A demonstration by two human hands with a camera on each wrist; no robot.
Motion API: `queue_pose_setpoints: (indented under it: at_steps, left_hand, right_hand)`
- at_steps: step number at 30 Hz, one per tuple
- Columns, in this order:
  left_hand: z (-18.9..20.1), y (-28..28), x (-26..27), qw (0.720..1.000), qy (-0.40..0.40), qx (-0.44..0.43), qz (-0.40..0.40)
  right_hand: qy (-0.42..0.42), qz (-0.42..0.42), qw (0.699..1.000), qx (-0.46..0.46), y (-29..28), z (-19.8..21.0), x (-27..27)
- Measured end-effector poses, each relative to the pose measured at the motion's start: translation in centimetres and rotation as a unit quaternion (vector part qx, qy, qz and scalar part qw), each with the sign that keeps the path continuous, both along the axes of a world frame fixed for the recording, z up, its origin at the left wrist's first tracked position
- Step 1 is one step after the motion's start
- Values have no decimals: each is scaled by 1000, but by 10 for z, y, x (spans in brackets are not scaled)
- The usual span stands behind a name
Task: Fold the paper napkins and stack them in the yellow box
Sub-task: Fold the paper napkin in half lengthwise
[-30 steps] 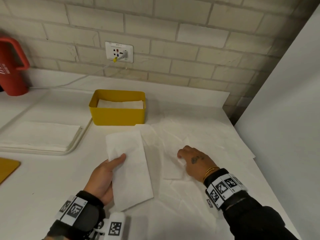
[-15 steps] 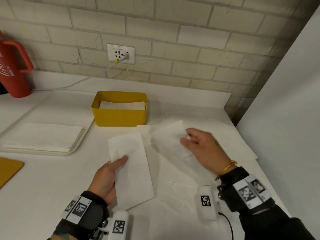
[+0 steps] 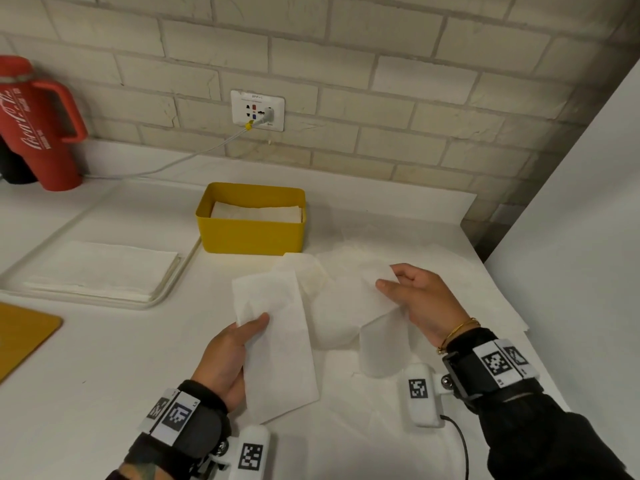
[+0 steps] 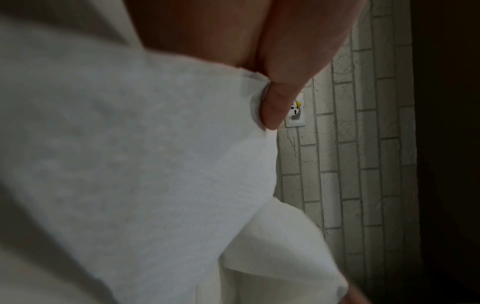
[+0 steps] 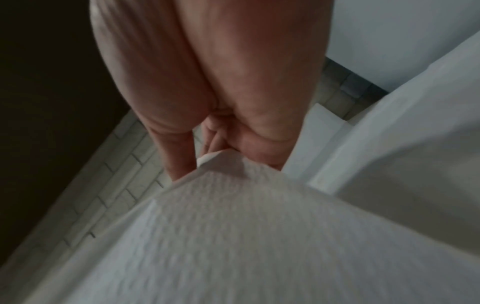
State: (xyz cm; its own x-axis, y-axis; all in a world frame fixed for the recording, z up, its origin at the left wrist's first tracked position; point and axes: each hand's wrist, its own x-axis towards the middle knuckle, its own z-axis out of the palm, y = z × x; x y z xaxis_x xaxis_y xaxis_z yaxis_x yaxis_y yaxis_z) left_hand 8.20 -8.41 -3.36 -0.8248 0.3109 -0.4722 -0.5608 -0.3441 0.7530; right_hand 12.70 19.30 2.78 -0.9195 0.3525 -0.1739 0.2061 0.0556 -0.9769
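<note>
My left hand (image 3: 239, 344) holds a folded white napkin (image 3: 277, 344) by its left edge, thumb on top, just above the counter; the left wrist view shows the thumb (image 4: 275, 107) pressed on that napkin (image 4: 135, 164). My right hand (image 3: 408, 296) pinches the corner of a second, unfolded napkin (image 3: 349, 306), lifted and draping down; the right wrist view shows that napkin (image 5: 233, 236) caught between fingertips (image 5: 179, 160). The yellow box (image 3: 252, 233) stands behind both hands with folded napkins (image 3: 256, 213) inside.
A white tray (image 3: 166, 292) at the left carries a stack of flat napkins (image 3: 100, 268). A red jug (image 3: 38, 123) stands at the far left by the brick wall. A yellow board (image 3: 20, 334) lies at the left edge. More loose napkins (image 3: 467, 292) cover the counter's right side.
My right hand has risen from the counter with a napkin corner pinched, turned palm-up, and drawn the sheet up and to the right. The left hand keeps its hold on the folded napkin.
</note>
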Motion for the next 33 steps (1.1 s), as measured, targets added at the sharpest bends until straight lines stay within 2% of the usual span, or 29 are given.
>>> queue_pose_setpoints:
  at_steps: [3,5,8,10,13,16,20,23,27,30,31,33]
  left_hand:
    - [0,0,-2,1000,1,-5,9]
    - [-1,1,-4,1000,1,-8,14]
    - [0,1,-6,1000,4,-11,14]
    - [2,0,-7,1000,5,-7,14]
    - [1,-4,-10,1000,3,0,25]
    - [-2,-6,-12,1000,0,1,30]
    - [-3,-1,-12,1000,2,-7,23]
    - [-2,4,-11,1000,3,-13,13]
    - [-6,8,-10,1000,-1,-23,7]
    - [-7,9,-8,1000,3,-29,2]
    - [-6,8,-8,1000,5,-30,1]
    - [-5,9,-6,1000,6,-31,1]
  right_hand:
    - [78,47,994,-65,-8,34,-6]
    - [145,68,979,-129,-10,59,-11]
    - [207,22,961,-182,-1,73,-21]
    - [176,-31,971,-158,10,61,-24]
    - [45,-102,990,-83,28,27,-17]
    - [-45,-151,987,-16,40,-7,-3]
    - [-97,-181,978,37,50,-31,10]
    - [-147,-149,977,45,54,-36,17]
    - [-197,-27,979,38,57,-28,33]
    - [-194,73,978,33,60,-24,47]
    - [-183,86,978,52,61,-24,50]
    - [-147,55,982,109,61,-24,50]
